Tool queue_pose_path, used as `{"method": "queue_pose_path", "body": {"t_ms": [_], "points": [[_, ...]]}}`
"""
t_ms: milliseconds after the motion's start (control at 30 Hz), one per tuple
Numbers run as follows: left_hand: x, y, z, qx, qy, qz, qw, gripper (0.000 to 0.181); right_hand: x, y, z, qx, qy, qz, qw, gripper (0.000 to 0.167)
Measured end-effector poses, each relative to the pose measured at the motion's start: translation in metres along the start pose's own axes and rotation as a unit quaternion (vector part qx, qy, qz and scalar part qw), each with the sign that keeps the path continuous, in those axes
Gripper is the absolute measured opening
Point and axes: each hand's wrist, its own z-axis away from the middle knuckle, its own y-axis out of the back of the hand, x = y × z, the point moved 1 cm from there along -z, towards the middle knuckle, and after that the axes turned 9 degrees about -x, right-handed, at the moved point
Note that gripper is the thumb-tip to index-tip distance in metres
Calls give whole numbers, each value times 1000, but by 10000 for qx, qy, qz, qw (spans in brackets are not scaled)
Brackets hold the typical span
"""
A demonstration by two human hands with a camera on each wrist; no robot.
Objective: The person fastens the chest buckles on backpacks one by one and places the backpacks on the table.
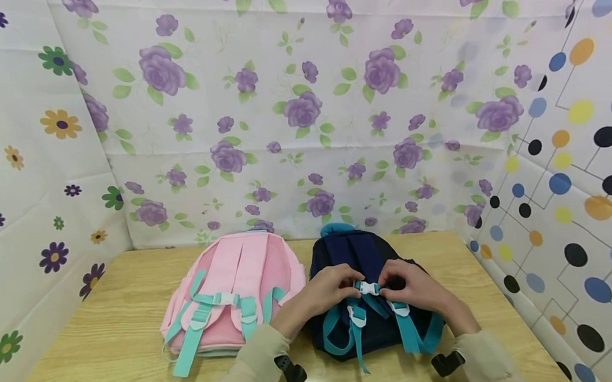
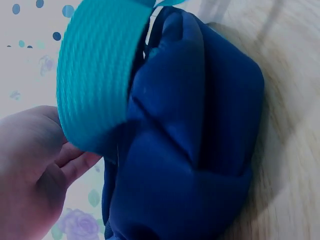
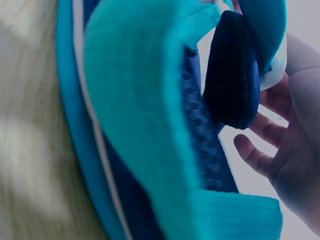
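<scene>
A navy backpack (image 1: 338,332) with teal straps lies on the table, its shoulder-strap side up. Across its chest strap sits a white buckle (image 1: 369,288), whose two halves look joined. My left hand (image 1: 331,289) pinches the buckle's left end, and my right hand (image 1: 413,286) pinches the strap end at its right. In the left wrist view, a teal strap loop (image 2: 100,75) hides the left fingertips. Beside a white strap adjuster (image 3: 276,75) in the right wrist view, the right hand's lower fingers (image 3: 255,155) are loosely bent.
A pink backpack (image 1: 232,268) with mint straps lies to the left, its white chest buckle (image 1: 230,298) fastened. Both bags rest on a wooden table (image 1: 112,336). Patterned cloth walls (image 1: 305,174) stand behind and at both sides. Loose teal strap ends (image 1: 409,332) hang toward the front.
</scene>
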Motion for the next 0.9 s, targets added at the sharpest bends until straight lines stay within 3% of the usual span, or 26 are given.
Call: {"method": "queue_pose_path", "body": {"t_ms": [200,400,600,900], "points": [[9,1,-3,85,-39,-292,9995,31,-2,-5,-1,-43,-17,255,9997,10],[7,-1,-4,56,314,-258,9992,30,-4,6,2,145,118,-59,9998,11],[4,-4,-2,-125,354,-211,9991,31,0,11,6,74,-150,-221,9996,11],[-6,9,14,107,371,-263,9989,35,2,13,10,106,-604,3,9981,24]]}}
